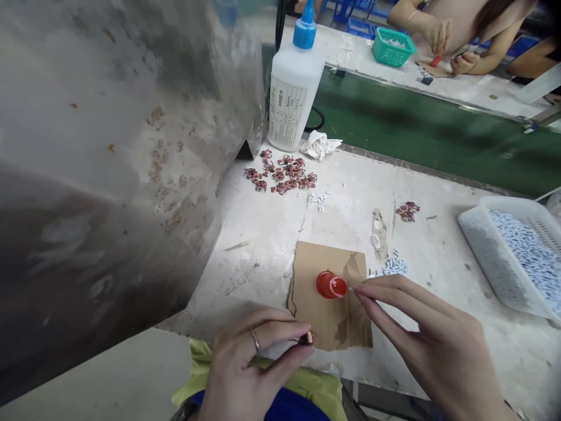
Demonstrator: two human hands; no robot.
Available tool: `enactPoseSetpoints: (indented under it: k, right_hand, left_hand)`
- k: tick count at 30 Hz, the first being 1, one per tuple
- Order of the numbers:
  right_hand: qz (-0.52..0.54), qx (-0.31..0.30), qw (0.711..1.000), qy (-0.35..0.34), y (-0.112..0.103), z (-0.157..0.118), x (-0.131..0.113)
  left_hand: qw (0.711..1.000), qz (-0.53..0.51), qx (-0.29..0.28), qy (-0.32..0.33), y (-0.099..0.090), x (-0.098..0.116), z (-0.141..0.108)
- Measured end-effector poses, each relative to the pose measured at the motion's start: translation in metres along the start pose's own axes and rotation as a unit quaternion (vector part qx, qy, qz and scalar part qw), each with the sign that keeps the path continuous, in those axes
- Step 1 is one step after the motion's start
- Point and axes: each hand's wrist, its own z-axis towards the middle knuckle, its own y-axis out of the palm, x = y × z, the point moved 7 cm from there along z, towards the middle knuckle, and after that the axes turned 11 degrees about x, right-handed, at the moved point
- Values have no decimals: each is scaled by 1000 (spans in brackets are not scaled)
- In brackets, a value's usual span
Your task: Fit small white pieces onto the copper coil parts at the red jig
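Left hand (245,365) low at near edge of bench (438,257), fingers (280,333) pinched shut on a small brown part (308,337), held just off the near-left corner of the cardboard sheet (315,275). Ring (255,340) on one finger. Right hand (433,339) over the right side of the cardboard sheet, thumb and forefinger closed on a thin stick (353,289), too fine to identify; its tip just beside the red cap (331,285). Red cap resting on the cardboard sheet, roughly at centre, open side showing.

Beyond the cardboard sheet: scattered pile of reddish-brown parts (283,172), white bottle with blue nozzle (293,88), crumpled white cloth (319,144) just beside the bottle. Smaller cluster of the same parts (407,211) beyond and right of the cardboard sheet. Small heap of white pieces (392,264) just right of it. White basket (482,251) holding white pieces well to the right. Green conveyor belt (416,128) farther back; past it, another person's hands (442,38) near a teal basket (393,47). Large grey metal surface (109,146) to the left.
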Motion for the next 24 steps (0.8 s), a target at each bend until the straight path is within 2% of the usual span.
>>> enactPoseSetpoints:
  k: [3,6,11,17,24]
  right_hand:
    - [30,6,999,32,-6,-4,-6]
    - [105,-15,992,62,-6,-8,-17]
    - [198,-40,978,47,3,-12,-36]
    - [210,-31,975,70,10,-13,-33]
    - [198,-59,976,62,10,-17,-33]
  left_hand:
    - [1000,14,21,-12,1,3,2]
    - [999,6,44,4,2,10,5]
    - [999,-28,33,18,6,17,11]
    - [999,-24,32,12,6,17,9]
    - [999,-26,34,6,8,18,9]
